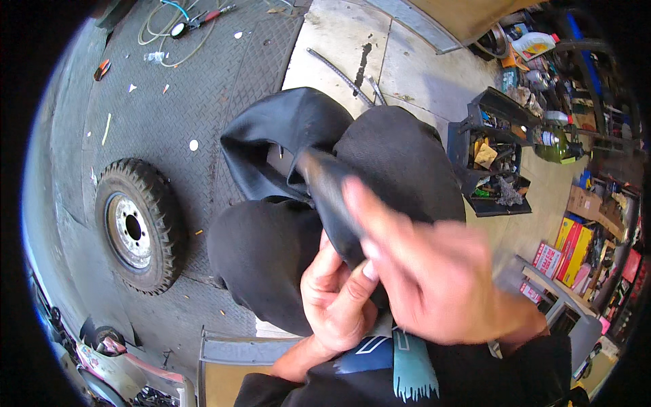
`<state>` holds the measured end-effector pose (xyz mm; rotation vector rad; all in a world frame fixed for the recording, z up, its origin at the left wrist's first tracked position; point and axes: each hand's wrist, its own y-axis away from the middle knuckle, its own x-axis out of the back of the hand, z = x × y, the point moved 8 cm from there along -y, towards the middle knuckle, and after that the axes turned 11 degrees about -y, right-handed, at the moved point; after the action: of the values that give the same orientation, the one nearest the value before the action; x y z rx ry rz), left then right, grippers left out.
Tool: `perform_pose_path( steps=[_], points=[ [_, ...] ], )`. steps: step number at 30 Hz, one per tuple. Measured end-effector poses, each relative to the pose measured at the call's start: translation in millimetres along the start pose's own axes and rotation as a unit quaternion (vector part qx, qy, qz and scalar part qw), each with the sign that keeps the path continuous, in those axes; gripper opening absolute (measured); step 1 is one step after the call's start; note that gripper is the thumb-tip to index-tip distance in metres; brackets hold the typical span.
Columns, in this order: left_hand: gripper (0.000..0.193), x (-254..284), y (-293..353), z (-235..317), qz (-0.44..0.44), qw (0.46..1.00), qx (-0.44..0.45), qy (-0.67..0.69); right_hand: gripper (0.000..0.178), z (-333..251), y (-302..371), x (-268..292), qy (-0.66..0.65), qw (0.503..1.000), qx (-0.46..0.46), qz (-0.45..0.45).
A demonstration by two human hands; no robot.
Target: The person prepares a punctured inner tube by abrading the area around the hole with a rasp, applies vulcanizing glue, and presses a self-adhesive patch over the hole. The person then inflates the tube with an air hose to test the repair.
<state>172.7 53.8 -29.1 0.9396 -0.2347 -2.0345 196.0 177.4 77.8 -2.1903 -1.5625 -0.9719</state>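
A black rubber inner tube lies in a loop across my knees, folded and slack. Its near section comes down between my legs to my hands. My left hand pinches the lower end of this section, thumb on top and fingers beneath. Over the same stretch is my right hand, smeared by motion. Its index finger reaches along the tube's surface; whether the other fingers grip anything cannot be seen. On the ribbed floor to the left, a wheel with a knobby tyre and a pale rim stands apart from my hands.
An opened toolbox full of small items sits on the right. Beyond it are cluttered shelves with bottles and boxes. Metal bars lie past my knees. An air hose with a gauge lies at the far left.
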Motion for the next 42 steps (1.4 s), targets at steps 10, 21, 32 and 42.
perform_pose_path(
  steps=[10, 21, 32, 42],
  points=[
    [0.046, -3, -1, -5, -0.044, 0.996, 0.024, 0.08, 0.052, 3, 7, 1, -0.018, 1.0, 0.003, 0.022],
    [0.046, -8, -4, 3, -0.07, 0.994, -0.028, 0.074, 0.046, -2, -10, 16, -0.033, 0.993, 0.012, 0.116],
    [0.052, -6, -6, 5, -0.091, 0.992, -0.028, 0.086, 0.045, -1, -7, 18, -0.031, 0.993, -0.028, 0.109],
    [0.05, -3, -10, 1, -0.063, 0.996, 0.003, 0.058, 0.047, -9, -6, 15, -0.027, 0.996, -0.003, 0.085]
  ],
)
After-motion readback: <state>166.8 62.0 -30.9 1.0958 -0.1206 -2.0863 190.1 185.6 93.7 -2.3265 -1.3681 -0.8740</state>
